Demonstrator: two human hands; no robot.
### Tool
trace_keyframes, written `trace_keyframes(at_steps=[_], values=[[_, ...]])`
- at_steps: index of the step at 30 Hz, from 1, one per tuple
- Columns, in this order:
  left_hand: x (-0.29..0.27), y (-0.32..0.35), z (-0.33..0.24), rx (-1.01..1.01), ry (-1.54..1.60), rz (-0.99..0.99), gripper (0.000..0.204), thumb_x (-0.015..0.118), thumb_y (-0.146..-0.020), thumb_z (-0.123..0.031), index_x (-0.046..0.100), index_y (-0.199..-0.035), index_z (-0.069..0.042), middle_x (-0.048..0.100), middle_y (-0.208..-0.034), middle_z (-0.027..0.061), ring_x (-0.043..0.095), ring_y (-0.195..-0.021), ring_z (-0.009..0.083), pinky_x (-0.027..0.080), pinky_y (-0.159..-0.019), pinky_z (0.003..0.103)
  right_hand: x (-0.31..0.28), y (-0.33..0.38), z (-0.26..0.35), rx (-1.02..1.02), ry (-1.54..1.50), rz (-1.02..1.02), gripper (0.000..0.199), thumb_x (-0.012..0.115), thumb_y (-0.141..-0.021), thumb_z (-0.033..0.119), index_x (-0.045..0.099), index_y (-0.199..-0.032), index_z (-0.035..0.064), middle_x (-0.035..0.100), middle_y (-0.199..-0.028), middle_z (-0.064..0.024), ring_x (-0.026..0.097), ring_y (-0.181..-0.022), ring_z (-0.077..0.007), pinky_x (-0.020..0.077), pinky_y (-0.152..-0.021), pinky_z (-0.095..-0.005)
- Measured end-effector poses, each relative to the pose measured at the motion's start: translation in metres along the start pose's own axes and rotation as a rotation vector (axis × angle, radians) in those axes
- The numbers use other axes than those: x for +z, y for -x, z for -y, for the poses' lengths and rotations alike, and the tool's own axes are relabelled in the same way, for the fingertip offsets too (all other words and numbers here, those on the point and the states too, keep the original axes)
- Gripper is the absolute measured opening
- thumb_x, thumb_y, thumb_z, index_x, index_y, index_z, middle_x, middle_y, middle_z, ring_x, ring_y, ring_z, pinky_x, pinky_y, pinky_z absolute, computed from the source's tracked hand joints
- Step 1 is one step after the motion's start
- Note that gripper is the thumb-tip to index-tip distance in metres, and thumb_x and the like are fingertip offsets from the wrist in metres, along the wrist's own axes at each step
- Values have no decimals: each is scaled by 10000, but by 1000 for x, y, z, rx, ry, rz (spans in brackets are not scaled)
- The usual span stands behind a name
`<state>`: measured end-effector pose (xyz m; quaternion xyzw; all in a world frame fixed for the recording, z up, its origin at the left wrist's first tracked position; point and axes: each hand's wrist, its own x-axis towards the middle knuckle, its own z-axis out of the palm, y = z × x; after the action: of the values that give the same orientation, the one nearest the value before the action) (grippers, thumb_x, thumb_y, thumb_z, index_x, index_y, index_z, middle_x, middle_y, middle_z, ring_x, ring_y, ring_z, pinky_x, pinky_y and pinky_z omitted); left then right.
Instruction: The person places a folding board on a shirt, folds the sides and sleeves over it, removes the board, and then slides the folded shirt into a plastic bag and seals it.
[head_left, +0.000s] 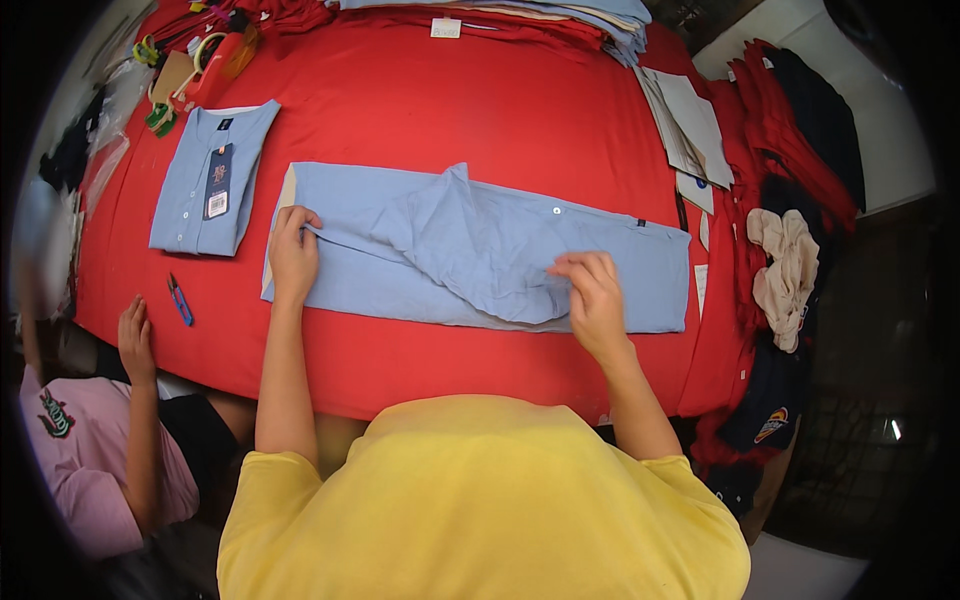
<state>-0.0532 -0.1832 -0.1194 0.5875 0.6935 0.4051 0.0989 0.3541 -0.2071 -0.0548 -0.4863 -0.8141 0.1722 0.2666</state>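
Note:
A light blue shirt lies lengthwise across the red-covered table, its long sides folded in and its middle layer rumpled. At its left end, beside a cream-coloured strip, my left hand pinches a fold of the cloth. My right hand is over the right part of the shirt, its thumb and fingers closed together at the rumpled cloth. A small white button shows beyond that hand. To the left rests a neatly folded blue shirt with a dark hang tag.
Blue thread snips lie on the red cloth at left. A tape dispenser stands at the far left. Folded garments are stacked at the back. Papers and more garments line the right. Another person's hand rests at the left edge.

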Motion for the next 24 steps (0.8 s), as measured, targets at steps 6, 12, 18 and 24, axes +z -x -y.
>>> trace_keyframes(at_steps=[6,12,18,24], values=[[1,0,1,96,9,-34,158,489,-782,105,554,-846,-24,570,-942,120,570,-875,326,430,-797,393,60,-33,-1,-111,355,74,576,572,-910,383,457,-1418,137,337,-1530,-120,277,-1420,-327,174,-1134,-586],[2,2,4,114,-44,-54,145,490,-787,108,540,-838,-18,566,-919,133,565,-884,339,434,-789,413,55,-18,-26,-15,407,88,673,502,-922,546,391,-1482,190,278,-1572,-106,222,-1458,-310,75,-1143,-640],[2,2,3,162,-61,-46,158,481,-784,113,529,-833,-29,564,-929,121,553,-918,321,417,-822,398,39,-8,-29,-303,447,180,559,568,-902,473,524,-1382,190,366,-1528,-101,240,-1444,-344,85,-1141,-644],[2,1,1,160,-47,-31,163,480,-780,120,522,-829,-30,562,-935,115,548,-913,314,414,-833,386,56,-39,40,-347,203,0,294,655,-849,260,655,-1121,151,538,-1303,-54,420,-1289,-316,165,-1127,-637]])
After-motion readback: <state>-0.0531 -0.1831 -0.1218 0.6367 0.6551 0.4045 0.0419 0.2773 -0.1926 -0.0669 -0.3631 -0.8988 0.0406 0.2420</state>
